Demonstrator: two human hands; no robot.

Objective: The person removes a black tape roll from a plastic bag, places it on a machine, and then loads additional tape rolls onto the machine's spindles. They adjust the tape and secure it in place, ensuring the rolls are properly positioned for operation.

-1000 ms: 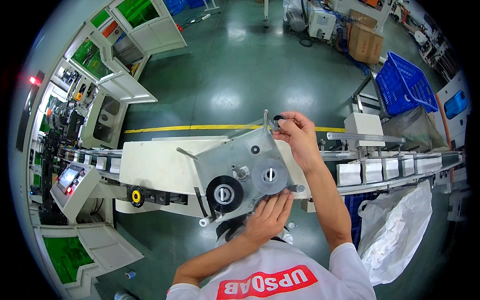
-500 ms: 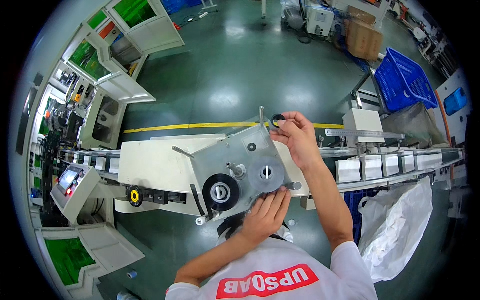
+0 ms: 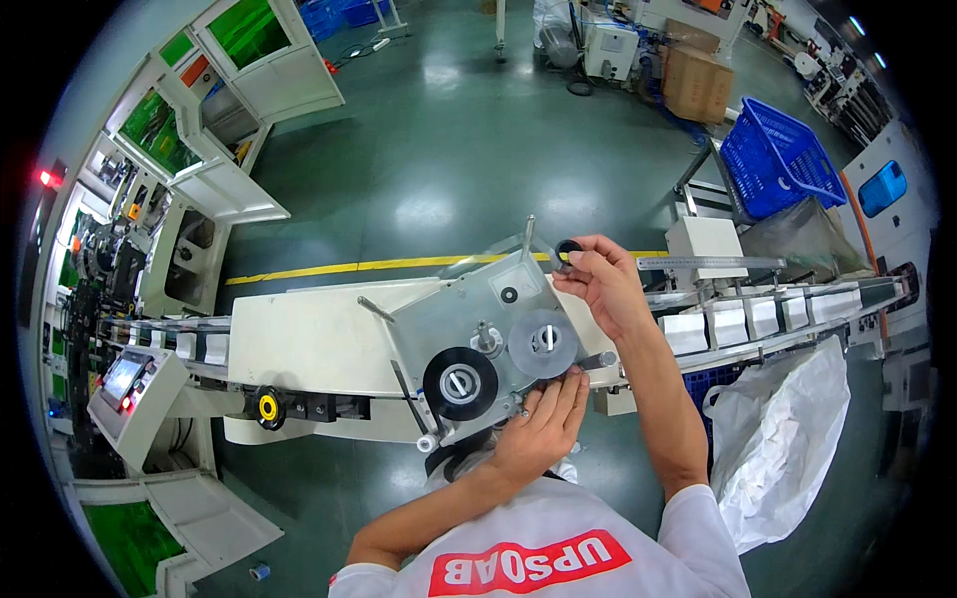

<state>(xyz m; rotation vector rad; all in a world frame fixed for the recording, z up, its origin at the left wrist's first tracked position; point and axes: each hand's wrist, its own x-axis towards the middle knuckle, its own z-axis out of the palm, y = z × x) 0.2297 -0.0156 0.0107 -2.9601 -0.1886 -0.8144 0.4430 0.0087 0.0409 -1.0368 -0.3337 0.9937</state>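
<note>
Standing at far left: a control box with a small screen, its lower part cut off by the dark fisheye rim. Running rightward from it, a white machine housing with a yellow-centred knob on its front face.

Tilting up from the housing's middle: a grey metal plate carrying a black spool and a grey disc. Pressing against the plate's lower edge, just under the grey disc: the left hand, fingers extended and close together, lying flat rather than curling round anything; fingertips touching the plate's rim, thumb hidden beneath.

Pinching at the plate's upper right corner: the right hand, thumb and forefinger nearly closed on a small black roller; too small to tell whether the roller is seated on the plate or lifted off.

Extending to the right: a conveyor of white boxes, a white sack below, a blue crate beyond. Lying open behind the plate: bare green floor crossed by a yellow line
</note>
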